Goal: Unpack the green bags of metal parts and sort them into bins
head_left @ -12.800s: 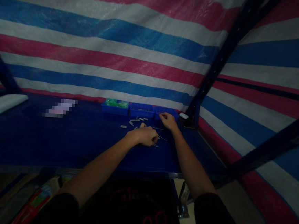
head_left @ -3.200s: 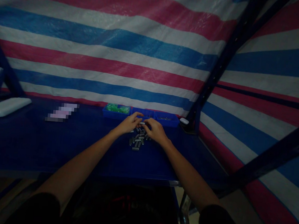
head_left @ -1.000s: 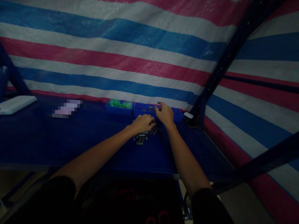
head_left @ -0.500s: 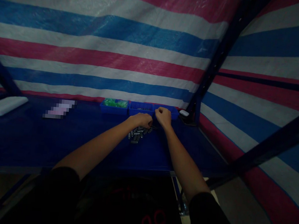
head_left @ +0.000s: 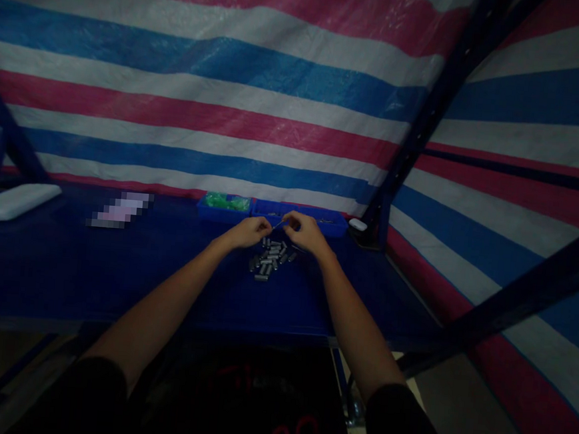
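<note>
A pile of several small grey metal cylinders (head_left: 270, 261) lies on the dark blue tabletop (head_left: 115, 263). Just behind and above it, my left hand (head_left: 249, 231) and my right hand (head_left: 304, 231) meet, both with fingers pinched. A thin pin-like piece (head_left: 279, 224) shows between their fingertips; what each hand grips beyond that is too small to make out. Behind the hands stand three small blue trays: one with green contents (head_left: 225, 202), a middle one (head_left: 269, 209) and a right one (head_left: 328, 221).
A white flat device (head_left: 13, 200) lies at the table's left. A blurred pinkish patch (head_left: 120, 208) sits left of the trays. A small white object (head_left: 356, 225) rests by the dark blue frame post (head_left: 398, 172). A striped tarp hangs behind and to the right.
My right hand came back from the right tray toward the pile. Both hands lifted slightly and drew together, fingertips now meeting over the cylinders.
</note>
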`<action>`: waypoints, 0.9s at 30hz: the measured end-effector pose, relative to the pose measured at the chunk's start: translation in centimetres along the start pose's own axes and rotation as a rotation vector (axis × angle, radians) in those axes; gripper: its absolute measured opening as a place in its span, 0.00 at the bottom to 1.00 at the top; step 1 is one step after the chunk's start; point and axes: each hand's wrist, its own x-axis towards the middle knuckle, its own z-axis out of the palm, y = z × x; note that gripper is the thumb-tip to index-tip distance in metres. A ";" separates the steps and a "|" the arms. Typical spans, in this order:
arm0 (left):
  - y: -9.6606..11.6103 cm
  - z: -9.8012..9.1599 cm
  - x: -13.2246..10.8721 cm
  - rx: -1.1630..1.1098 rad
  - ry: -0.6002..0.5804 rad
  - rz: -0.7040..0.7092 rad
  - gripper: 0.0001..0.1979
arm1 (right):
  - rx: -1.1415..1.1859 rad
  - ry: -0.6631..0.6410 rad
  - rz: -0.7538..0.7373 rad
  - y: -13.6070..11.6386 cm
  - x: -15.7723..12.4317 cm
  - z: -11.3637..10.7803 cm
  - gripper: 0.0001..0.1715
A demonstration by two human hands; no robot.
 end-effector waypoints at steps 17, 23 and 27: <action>1.0 0.3 -0.4 -0.138 0.192 0.148 0.10 | -0.040 0.145 0.004 -1.2 0.0 0.4 0.18; 1.8 0.4 -0.7 -0.013 0.234 0.121 0.11 | -0.057 0.142 -0.001 -1.4 -0.2 0.2 0.18; 2.0 0.1 -0.8 0.040 0.227 0.090 0.14 | -0.097 0.067 -0.027 -1.8 -0.2 0.1 0.16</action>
